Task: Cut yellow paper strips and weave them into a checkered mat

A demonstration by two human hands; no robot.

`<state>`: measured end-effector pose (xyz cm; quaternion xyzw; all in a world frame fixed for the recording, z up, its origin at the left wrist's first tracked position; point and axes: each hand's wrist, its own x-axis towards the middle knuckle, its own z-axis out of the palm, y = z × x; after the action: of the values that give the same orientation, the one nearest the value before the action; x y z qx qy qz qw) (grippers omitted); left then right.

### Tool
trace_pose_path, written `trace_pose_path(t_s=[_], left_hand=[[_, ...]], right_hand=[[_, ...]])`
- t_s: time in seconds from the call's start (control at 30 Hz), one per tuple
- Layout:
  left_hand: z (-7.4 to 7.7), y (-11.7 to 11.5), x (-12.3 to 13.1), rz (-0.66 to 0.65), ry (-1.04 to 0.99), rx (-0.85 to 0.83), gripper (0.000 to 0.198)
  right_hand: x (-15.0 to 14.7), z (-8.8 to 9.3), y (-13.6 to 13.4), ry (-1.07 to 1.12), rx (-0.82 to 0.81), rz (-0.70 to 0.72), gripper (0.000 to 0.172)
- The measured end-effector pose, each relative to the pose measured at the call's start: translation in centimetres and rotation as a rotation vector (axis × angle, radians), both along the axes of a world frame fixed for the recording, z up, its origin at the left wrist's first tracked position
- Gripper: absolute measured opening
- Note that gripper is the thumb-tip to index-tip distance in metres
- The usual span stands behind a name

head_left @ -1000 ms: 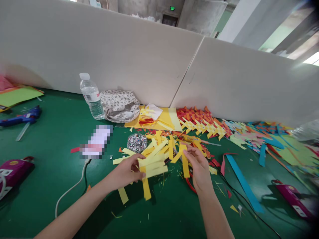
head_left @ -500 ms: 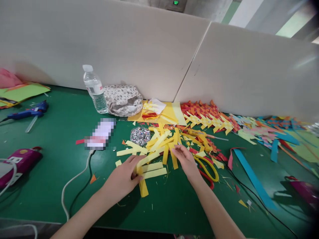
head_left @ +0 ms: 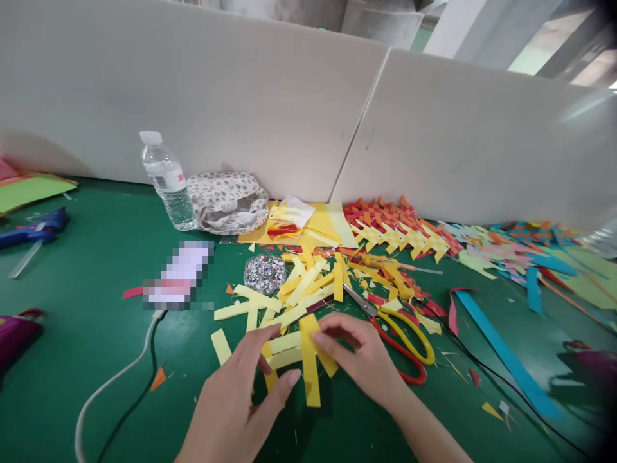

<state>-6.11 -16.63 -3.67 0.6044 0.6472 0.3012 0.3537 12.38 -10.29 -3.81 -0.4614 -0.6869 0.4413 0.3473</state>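
Observation:
My right hand (head_left: 359,350) pinches a deep-yellow paper strip (head_left: 310,379) between thumb and fingers. The strip appears folded, with a second leg angled off to the right behind my fingertips. To its left, my left hand (head_left: 241,392) has thumb and index finger spread apart around pale yellow strips (head_left: 285,357); whether its curled fingers touch them cannot be seen. More loose yellow strips (head_left: 308,283) lie in a heap just beyond both hands. Scissors (head_left: 405,341) with red and yellow handles rest beside my right hand, blades pointing into the heap.
Left of the heap are a round clear box of googly eyes (head_left: 265,273), a phone (head_left: 178,273) on a white cable, and a water bottle (head_left: 168,183). A yellow glue gun (head_left: 385,267) and woven paper fish (head_left: 385,222) lie at the back. A grey partition (head_left: 216,96) borders the green table.
My right hand has come left and nearer, bringing a deep-yellow strip from the heap to the pale strips. My left hand's fingers have spread apart. The view has shifted slightly.

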Motion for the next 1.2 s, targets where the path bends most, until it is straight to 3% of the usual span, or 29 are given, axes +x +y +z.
trace_pose_path(t_s=[0.1,0.23,0.3,0.4,0.5,0.6,0.67,0.8,0.87,1.03,1.13,1.2], left_hand=[[-0.4,0.4,0.9,0.012,-0.137,-0.017,0.039],[-0.9,0.7,1.0,0.024,-0.143,0.144,0.018],[-0.9,0.5,0.6,0.107,-0.082,0.222,0.015],[-0.6,0.3,-0.5,0.237,-0.043,0.236,0.016],[-0.3,0.1,-1.3,0.279,-0.048,0.239,0.016],[0.0,0.0,-1.2,0.27,-0.042,0.241,0.017],[0.1,0.0,-0.6,0.225,-0.044,0.255,0.015],[0.3,0.1,1.0,0.049,-0.098,0.312,0.013],[0.3,0.1,1.4,0.008,-0.085,0.334,0.015],[-0.4,0.0,-0.1,0.035,0.21,0.3,0.027],[-1.6,-0.1,-1.4,0.014,0.436,0.315,0.03],[-2.5,-0.1,-1.8,-0.014,0.51,0.313,0.032]], right_hand=[[-0.9,0.6,-0.9,-0.103,0.075,0.141,0.01],[-0.3,0.9,-0.9,-0.165,0.057,0.203,0.012],[1.0,0.7,-0.2,-0.199,0.072,0.131,0.011],[3.7,0.0,1.4,-0.346,0.146,-0.119,0.011],[5.9,-0.6,2.7,-0.499,0.262,-0.272,0.011],[5.9,-0.4,2.6,-0.63,0.533,-0.302,0.019],[4.5,0.4,1.6,-0.637,0.627,-0.275,0.025],[0.3,2.1,-1.0,-0.514,0.394,0.114,0.04],[-1.3,2.5,-1.5,-0.452,0.294,0.277,0.015],[-0.5,2.1,0.8,-0.454,0.262,0.09,0.012],[1.5,1.7,2.5,-0.713,0.287,0.071,0.016],[2.2,1.3,2.9,-0.918,0.449,-0.006,0.016]])
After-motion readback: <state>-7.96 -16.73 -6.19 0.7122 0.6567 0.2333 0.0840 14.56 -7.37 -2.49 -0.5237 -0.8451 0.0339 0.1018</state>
